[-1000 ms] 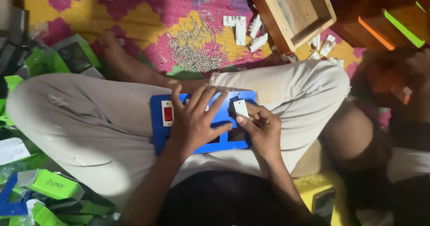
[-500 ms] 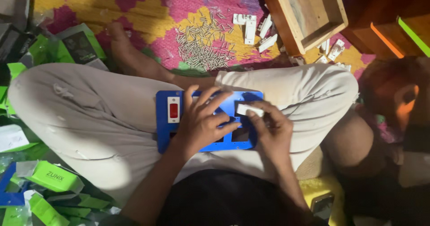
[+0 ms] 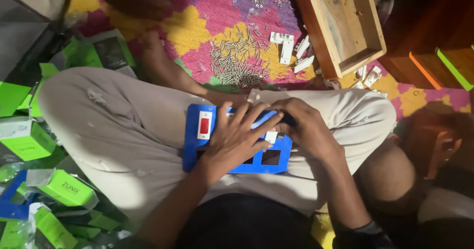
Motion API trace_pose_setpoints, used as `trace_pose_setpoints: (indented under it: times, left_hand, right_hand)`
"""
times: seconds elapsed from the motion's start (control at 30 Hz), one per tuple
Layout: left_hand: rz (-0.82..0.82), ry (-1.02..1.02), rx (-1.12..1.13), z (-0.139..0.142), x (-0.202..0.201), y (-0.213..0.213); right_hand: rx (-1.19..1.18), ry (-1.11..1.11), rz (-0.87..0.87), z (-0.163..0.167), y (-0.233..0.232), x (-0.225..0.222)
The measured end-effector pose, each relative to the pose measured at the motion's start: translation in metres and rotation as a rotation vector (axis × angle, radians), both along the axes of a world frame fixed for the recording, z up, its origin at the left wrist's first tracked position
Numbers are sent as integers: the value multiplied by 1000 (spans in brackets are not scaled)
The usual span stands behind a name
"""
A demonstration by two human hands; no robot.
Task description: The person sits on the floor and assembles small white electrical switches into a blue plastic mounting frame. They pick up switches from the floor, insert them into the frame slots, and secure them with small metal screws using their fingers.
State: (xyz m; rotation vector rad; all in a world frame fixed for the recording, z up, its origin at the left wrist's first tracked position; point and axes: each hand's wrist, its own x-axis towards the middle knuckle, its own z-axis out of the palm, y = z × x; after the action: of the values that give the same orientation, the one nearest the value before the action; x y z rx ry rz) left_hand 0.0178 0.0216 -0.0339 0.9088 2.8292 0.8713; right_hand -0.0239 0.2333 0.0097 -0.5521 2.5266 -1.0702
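Plate [image 3: 237, 166] under left fingers [image 3: 247, 118]; grip unclear.

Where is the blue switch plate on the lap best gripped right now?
Probably the blue switch plate by its bare left edge, coming from the person's left: it lies flat on the lap, and the left hand and right hand cover the middle and right.

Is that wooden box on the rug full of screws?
No, the wooden box looks almost bare inside, while the screws lie heaped on the rug beside it.
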Motion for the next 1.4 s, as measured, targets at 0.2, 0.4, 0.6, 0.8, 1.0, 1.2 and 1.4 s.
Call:
trace_pose_setpoints:
  times: [0.2, 0.4, 0.6, 0.8, 1.0, 1.2, 1.4]
  left_hand:
    - [10, 2, 15, -4, -2, 4]
    - [36, -15, 54, -9, 0, 10]
    - [55, -35, 82, -7, -3, 15]
    - [46, -21, 112, -5, -4, 19]
    - [37, -31, 112, -1, -3, 20]
    - [59, -21, 159, -1, -3, 14]
    - [73, -18, 160, -6, 2, 11]
  right_hand:
    - [65, -8, 146, -11, 25, -73]
    - [-113, 75, 212, -98, -27, -125]
    - [168, 100, 341, -134, -36, -117]
    - [-93, 197, 239, -124, -21, -119]
    - [-230, 134, 65, -114, -20, -111]
    - [-454, -295, -287, -73, 5, -93]
    - [-464, -310, -248, -86, 3, -71]
